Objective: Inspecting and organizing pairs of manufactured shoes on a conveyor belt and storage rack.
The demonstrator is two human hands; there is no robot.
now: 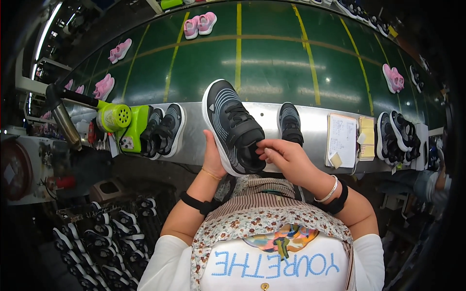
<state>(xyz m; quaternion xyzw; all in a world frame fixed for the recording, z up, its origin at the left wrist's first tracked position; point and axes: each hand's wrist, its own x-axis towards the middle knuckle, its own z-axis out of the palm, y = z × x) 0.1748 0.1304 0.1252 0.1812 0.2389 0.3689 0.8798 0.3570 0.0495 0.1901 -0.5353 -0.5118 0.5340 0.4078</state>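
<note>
fingers (266, 151) at black shoe (233, 127) collar | left hand (212, 157) seemingly cupping sole

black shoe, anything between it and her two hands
Nothing visible. The left hand holds the black shoe by its sole side, and the right hand has its fingertips on the shoe's heel opening. Both touch it directly, above the metal ledge.

Single head-worn fisheye view, looking steeply down and forward over the wearer's chest toward the green conveyor belt (272, 63). Belt lies beyond the steel ledge (310, 128), curving toward the rim. Forearms enter near, from the lower edge.
</note>
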